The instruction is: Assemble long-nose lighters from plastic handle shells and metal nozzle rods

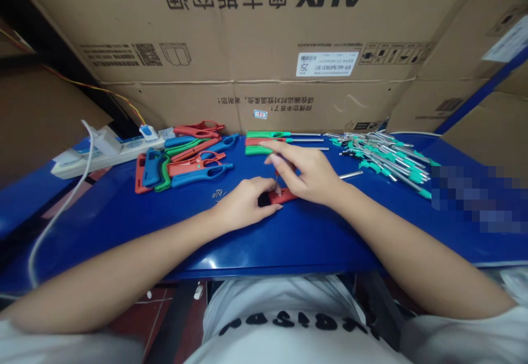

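In the head view, a red long-neck lighter (287,195) lies on the blue table, its metal tube sticking out to the right beyond my wrist. My left hand (242,203) is closed on its handle end, thumb and fingers on either side. Above it, my right hand (315,174) pinches a small screwdriver (276,181), held upright with its thin shaft down against the lighter's handle. My fingers hide most of the tool's grip. Several tiny screws (218,193) lie left of my left hand. Green and red lighters (268,134) with metal tubes lie just behind my hands.
Red, blue and green handle shells (193,174) are piled at the left. Many metal tubes with teal parts (383,158) are heaped at the right. A white power strip (111,155) with a cable (53,215) runs along the left side. A cardboard box (247,39) walls the back.
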A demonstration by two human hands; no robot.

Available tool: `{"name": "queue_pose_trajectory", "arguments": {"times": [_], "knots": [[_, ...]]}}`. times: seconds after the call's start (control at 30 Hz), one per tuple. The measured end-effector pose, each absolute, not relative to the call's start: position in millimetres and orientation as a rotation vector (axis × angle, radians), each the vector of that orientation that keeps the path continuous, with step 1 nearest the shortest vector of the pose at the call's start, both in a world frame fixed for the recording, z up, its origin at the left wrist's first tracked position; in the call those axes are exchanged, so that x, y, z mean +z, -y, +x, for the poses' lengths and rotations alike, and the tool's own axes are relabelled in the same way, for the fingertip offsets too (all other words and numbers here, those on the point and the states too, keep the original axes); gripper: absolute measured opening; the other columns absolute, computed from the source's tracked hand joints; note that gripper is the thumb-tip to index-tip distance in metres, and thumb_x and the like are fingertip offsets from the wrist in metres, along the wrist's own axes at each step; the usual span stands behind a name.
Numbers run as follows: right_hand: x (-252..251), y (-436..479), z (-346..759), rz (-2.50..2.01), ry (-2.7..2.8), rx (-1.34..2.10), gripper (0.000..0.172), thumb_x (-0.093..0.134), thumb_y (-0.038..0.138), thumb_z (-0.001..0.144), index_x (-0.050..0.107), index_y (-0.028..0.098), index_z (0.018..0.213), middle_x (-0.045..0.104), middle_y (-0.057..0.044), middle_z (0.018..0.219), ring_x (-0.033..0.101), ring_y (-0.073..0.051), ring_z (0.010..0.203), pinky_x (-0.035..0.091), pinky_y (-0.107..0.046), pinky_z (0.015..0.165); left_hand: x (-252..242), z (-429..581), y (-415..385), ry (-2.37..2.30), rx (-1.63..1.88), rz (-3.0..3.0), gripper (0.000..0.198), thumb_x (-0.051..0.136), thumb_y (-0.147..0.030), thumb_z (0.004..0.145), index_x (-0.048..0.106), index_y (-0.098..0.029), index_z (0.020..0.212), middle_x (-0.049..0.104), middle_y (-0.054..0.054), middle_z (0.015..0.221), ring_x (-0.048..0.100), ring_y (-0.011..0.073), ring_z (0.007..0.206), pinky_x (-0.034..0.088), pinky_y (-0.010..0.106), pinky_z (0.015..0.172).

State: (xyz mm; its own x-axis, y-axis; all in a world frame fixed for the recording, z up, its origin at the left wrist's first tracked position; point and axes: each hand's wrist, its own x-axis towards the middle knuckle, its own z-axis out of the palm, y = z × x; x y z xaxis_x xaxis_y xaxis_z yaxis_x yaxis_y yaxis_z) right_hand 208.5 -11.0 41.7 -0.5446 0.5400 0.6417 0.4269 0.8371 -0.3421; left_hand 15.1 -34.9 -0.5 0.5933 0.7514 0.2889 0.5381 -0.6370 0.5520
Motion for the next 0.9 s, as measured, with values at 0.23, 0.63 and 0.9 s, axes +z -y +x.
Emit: {"name": "queue_pose_trajectory", "arguments": {"times": [0.23,0.63,0.9], "knots": [[35.1,8.2,207.6,-0.699,2.126,0.156,0.034,0.059,0.041,0.098,0.071,0.021,0.123,0.079,-0.005,0.094,0.071,-0.015,0.072,0.055,-0.027,0.073,-0.5,14.9,35.1,-1.029,0.721,2.426,0.015,0.072,-0.025,0.084,0.064,-0.019,0.096,0.072,0.003,0.096,0.068,0.0206,0.086,0.051,0.031,0.079],[42.3,15.1,206.9,-0.588,2.197,-0.012,0.026,0.056,0.033,0.100,0.076,0.019,0.110,0.080,-0.006,0.101,0.075,-0.018,0.090,0.055,-0.028,0.082,-2.5,14.9,34.6,-1.020,0.734,2.436,0.013,0.072,-0.022,0.084,0.064,-0.018,0.094,0.072,0.004,0.095,0.068,0.0209,0.086,0.051,0.032,0.078],[48.3,13.6,210.9,-0.621,2.229,0.268,0.037,0.044,0.023,0.102,0.066,0.017,0.132,0.078,-0.006,0.109,0.072,-0.013,0.075,0.055,-0.025,0.074,-0.9,14.8,34.7,-1.020,0.738,2.424,0.014,0.073,-0.025,0.084,0.064,-0.018,0.093,0.071,0.002,0.091,0.067,0.0188,0.082,0.049,0.029,0.076]]}}
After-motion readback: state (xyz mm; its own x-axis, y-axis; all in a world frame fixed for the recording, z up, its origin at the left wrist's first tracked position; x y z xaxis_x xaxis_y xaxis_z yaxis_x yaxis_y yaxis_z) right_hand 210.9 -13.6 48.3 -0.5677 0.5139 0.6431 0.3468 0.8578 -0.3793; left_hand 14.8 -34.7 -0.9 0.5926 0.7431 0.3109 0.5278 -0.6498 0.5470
